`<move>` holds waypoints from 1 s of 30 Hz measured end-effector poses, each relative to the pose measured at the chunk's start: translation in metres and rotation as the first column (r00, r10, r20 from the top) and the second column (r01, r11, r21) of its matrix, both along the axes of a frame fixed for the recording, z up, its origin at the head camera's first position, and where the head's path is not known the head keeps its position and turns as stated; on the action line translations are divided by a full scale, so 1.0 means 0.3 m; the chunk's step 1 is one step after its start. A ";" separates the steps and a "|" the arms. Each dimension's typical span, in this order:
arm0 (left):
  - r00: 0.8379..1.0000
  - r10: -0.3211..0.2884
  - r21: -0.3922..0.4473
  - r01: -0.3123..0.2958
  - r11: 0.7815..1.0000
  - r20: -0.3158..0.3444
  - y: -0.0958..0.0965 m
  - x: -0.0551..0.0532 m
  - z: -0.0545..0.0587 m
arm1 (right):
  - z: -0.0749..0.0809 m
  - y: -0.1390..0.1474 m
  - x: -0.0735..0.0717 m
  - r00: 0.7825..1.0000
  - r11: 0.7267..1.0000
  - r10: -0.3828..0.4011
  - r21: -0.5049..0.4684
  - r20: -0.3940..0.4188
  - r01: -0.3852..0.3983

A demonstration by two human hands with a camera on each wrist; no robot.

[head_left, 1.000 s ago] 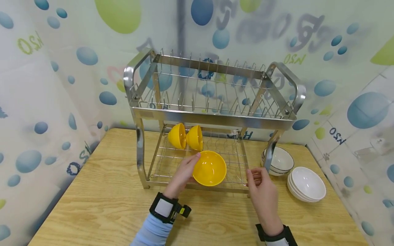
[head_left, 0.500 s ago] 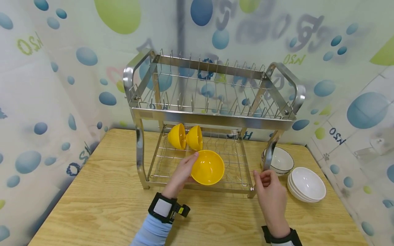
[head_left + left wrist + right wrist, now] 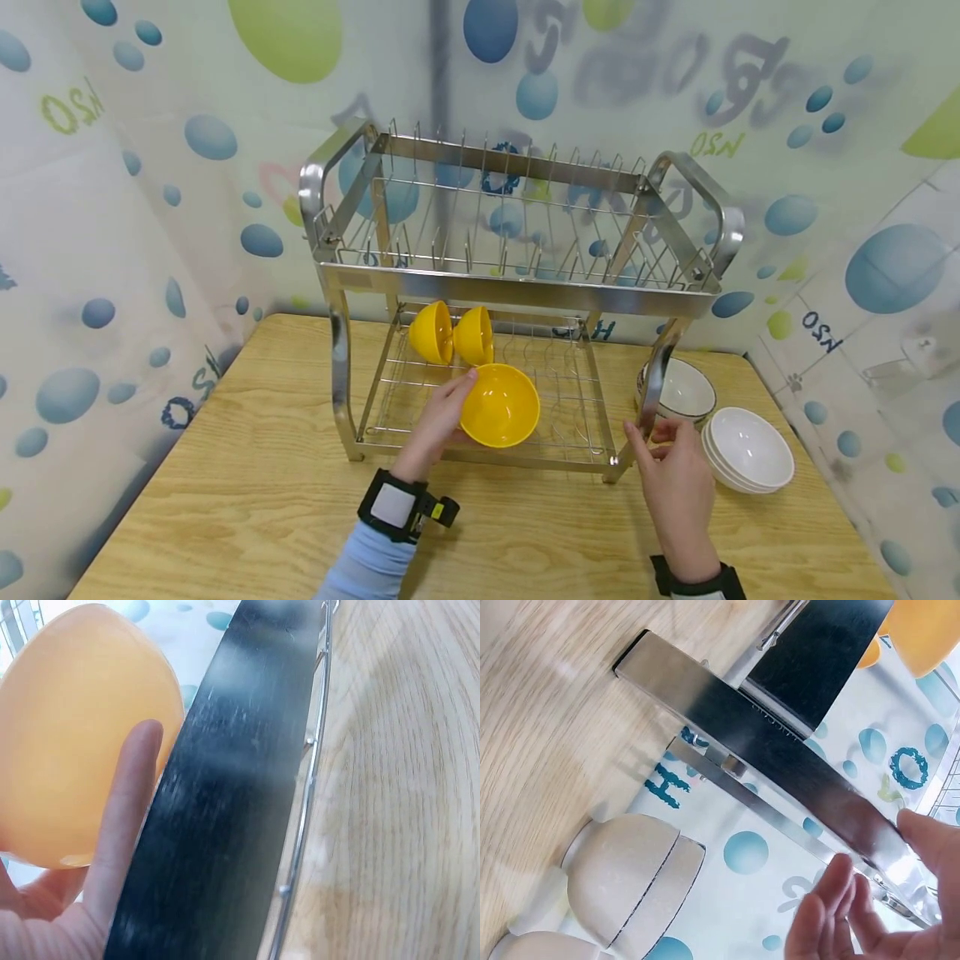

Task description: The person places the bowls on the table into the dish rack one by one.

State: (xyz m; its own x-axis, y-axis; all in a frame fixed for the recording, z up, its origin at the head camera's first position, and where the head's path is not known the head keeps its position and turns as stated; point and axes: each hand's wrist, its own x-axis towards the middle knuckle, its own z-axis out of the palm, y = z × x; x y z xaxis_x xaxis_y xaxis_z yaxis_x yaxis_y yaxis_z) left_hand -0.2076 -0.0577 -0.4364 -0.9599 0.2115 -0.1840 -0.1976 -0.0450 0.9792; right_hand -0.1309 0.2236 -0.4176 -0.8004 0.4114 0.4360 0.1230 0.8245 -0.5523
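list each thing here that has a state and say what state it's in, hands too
Held bowl, tilted, opening toward the head camera, nothing inside
Racked bowls, on edge, one beside the other
Rimmed bowls, upright, stacked
White bowls, upright, stacked
Rack, standing upright
Left hand, gripping the held bowl
Right hand, loosely curled, holding nothing

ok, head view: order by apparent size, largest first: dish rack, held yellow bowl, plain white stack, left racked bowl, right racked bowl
1. dish rack
2. held yellow bowl and plain white stack: too close to rank
3. left racked bowl and right racked bowl: look alike
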 end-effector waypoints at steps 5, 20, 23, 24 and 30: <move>1.000 0.022 0.002 -0.022 1.000 0.009 -0.010 -0.006 0.001 | 0.000 0.002 -0.006 0.999 0.998 0.052 -0.024 0.014 -0.052; 0.990 0.099 -0.056 -0.105 0.993 -0.097 -0.006 -0.017 0.033 | -0.021 -0.002 -0.021 0.986 0.979 0.166 -0.116 -0.025 -0.167; 0.988 0.097 -0.092 -0.109 0.990 -0.123 -0.005 -0.028 0.046 | -0.020 -0.003 -0.021 0.985 0.979 0.170 -0.114 -0.017 -0.170; 0.987 0.100 -0.103 -0.114 0.988 -0.129 -0.005 -0.031 0.051 | -0.020 -0.003 -0.022 0.985 0.979 0.170 -0.115 -0.011 -0.170; 0.969 0.129 -0.199 -0.171 0.965 -0.210 0.004 -0.043 0.084 | -0.021 -0.005 -0.020 0.986 0.978 0.169 -0.124 0.007 -0.166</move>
